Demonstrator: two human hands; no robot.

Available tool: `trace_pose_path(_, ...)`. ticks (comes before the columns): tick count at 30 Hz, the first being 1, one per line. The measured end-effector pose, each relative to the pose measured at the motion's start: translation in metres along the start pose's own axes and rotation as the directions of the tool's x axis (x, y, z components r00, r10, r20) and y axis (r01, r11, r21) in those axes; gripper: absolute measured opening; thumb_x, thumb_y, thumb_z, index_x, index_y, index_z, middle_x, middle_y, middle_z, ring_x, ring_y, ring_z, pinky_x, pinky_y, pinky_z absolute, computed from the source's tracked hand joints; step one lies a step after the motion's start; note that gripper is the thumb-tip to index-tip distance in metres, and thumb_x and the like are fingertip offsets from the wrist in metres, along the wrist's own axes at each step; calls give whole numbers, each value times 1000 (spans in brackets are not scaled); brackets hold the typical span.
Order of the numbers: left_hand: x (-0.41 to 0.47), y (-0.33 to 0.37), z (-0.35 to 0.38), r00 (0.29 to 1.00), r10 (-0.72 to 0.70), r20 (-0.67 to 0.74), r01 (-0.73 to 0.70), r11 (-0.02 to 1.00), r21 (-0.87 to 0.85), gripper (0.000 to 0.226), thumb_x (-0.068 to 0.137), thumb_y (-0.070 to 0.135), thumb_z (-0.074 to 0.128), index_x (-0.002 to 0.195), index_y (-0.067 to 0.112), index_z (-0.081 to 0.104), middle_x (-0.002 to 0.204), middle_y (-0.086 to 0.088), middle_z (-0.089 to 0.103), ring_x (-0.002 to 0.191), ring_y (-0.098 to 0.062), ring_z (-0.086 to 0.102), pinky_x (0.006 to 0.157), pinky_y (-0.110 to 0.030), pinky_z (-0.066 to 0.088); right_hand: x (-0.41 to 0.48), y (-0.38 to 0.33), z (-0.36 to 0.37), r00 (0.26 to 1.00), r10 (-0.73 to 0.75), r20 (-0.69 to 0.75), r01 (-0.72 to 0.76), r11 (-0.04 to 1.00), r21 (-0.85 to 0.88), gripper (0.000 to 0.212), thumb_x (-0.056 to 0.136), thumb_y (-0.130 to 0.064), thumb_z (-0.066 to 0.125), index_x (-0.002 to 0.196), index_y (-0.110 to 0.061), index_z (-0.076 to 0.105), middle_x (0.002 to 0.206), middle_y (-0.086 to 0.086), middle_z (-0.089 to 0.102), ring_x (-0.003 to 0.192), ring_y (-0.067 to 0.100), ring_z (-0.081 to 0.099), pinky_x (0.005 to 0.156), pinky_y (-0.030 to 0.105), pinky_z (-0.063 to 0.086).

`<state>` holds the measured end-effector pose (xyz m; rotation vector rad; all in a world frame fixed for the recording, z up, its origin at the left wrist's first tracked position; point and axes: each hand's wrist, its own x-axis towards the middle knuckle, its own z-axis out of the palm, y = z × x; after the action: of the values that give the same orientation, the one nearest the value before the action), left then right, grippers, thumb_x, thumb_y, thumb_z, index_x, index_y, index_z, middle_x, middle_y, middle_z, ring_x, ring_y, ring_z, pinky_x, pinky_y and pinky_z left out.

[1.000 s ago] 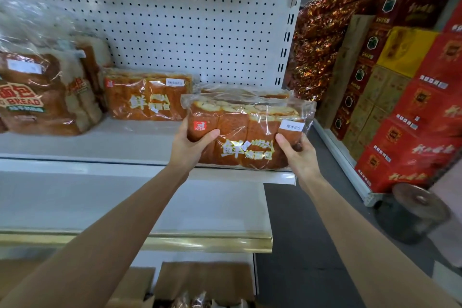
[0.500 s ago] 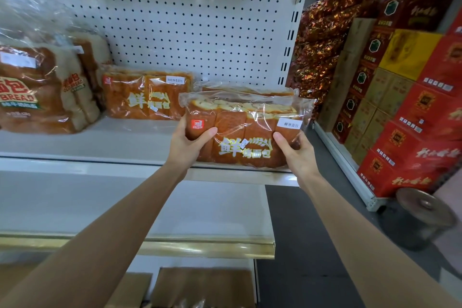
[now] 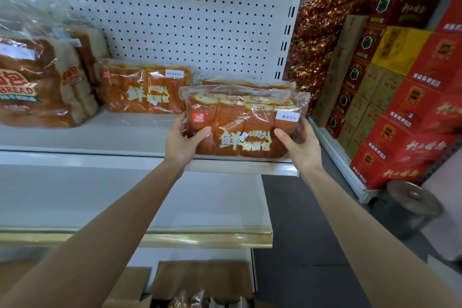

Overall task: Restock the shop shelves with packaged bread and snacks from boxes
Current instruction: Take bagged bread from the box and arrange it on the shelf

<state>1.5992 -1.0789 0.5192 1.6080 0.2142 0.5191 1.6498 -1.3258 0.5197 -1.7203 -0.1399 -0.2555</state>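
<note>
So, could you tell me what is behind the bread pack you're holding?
Another bread pack lies behind the held pack; only its top edge shows, the rest is covered.

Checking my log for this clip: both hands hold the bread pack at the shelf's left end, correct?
No. The left hand and right hand do hold the bread pack, but at the right end of the shelf, per the head view.

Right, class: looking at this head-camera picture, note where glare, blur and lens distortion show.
Head view: glare streaks the clear wrap of the bread pack and the big loaf bag at left; the red boxes at right are soft with blur; wide-angle distortion makes the shelf upright lean.
</note>
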Motion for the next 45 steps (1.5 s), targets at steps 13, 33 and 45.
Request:
trace_pose_path(13, 2, 3, -3, 1000, -5, 22, 6, 1000, -31, 51, 86, 11, 71, 135, 19, 56, 111, 2, 69, 107, -13, 64, 106, -41, 45, 3, 11, 8, 993, 106, -52, -105, 994, 28, 53, 87, -35, 70, 137, -32, 52, 113, -15, 65, 117, 16, 59, 102, 49, 48)
trace_pose_path(33, 26, -1, 6, 999, -13, 35, 13, 1000, -10, 50, 87, 11, 69, 135, 18, 55, 109, 3, 66, 105, -11, 62, 106, -38, 45, 36, 28, 13, 988, 133, -81, -131, 991, 26, 46, 86, -31, 71, 130, -32, 60, 96, -23, 65, 109, 16, 62, 100, 47, 50)
trace_pose_path(45, 40, -5, 12, 999, 15, 29, -15, 1000, -1, 47, 89, 11, 68, 133, 20, 57, 105, 7, 66, 85, 10, 61, 76, -6, 50, 55, 35, 17, 990, 124, -74, -124, 992, 7, 50, 82, -42, 73, 130, -36, 59, 99, -22, 64, 110, 19, 62, 97, 48, 52)
